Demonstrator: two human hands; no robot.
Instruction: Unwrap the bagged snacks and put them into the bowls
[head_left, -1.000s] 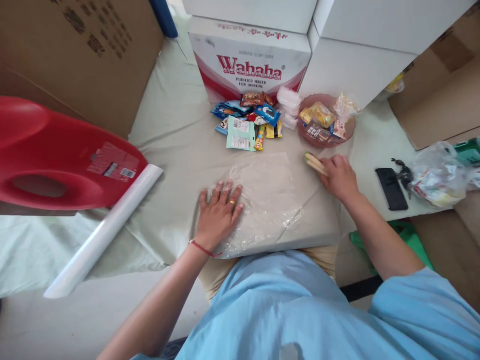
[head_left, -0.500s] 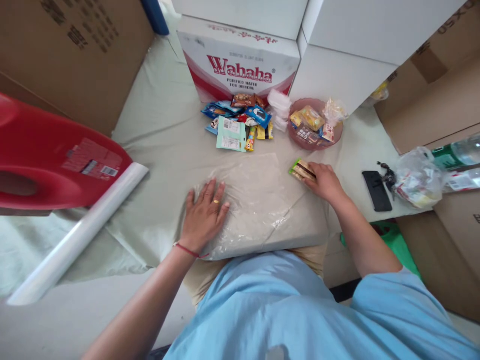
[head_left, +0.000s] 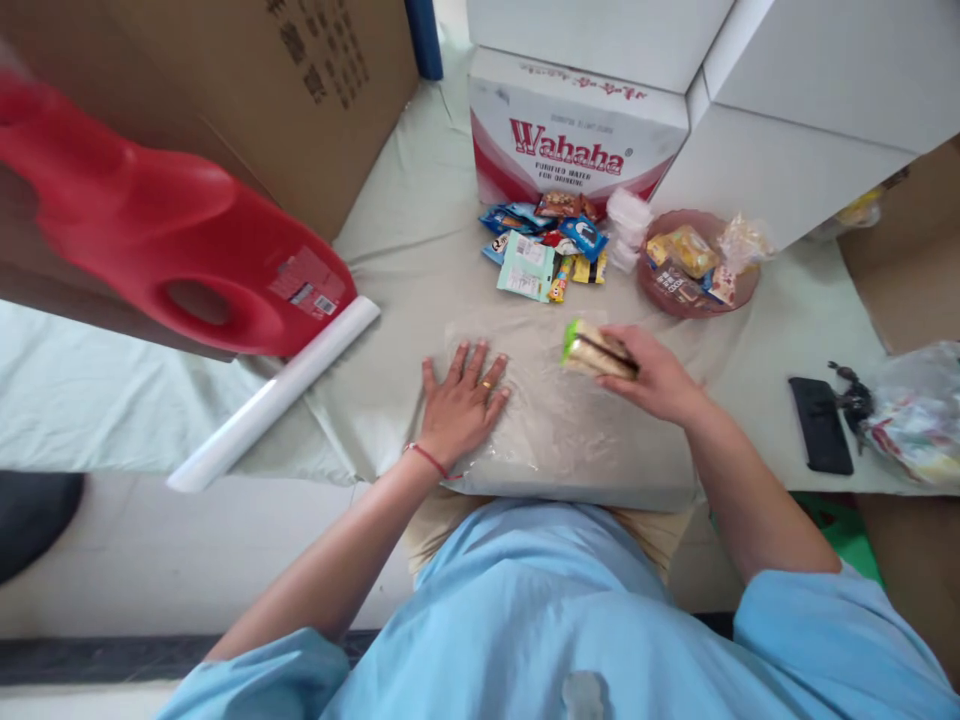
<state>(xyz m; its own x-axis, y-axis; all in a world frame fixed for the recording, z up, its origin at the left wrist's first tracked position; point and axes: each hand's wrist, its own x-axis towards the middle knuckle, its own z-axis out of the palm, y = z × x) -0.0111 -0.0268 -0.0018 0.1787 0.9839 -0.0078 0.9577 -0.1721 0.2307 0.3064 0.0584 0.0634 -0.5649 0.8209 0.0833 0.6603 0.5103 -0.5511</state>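
While the left hand (head_left: 461, 405) lies flat, fingers spread and relaxed, on the left part of a clear plastic sheet (head_left: 544, 430), the right hand (head_left: 649, 375) grasps a green-ended snack packet (head_left: 589, 352) between thumb and fingers. Beyond the right fingers: pink translucent bowl (head_left: 686, 306) of snacks. Farther left of them: heaped packets (head_left: 527, 267) before a Wahaha carton (head_left: 574, 145). Right of them: black phone (head_left: 821, 425).

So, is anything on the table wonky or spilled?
Nothing looks spilled. The white roll beside the red jug looks odd: it lies slantwise, and its near end seems to poke past the edge of the cloth-covered table.
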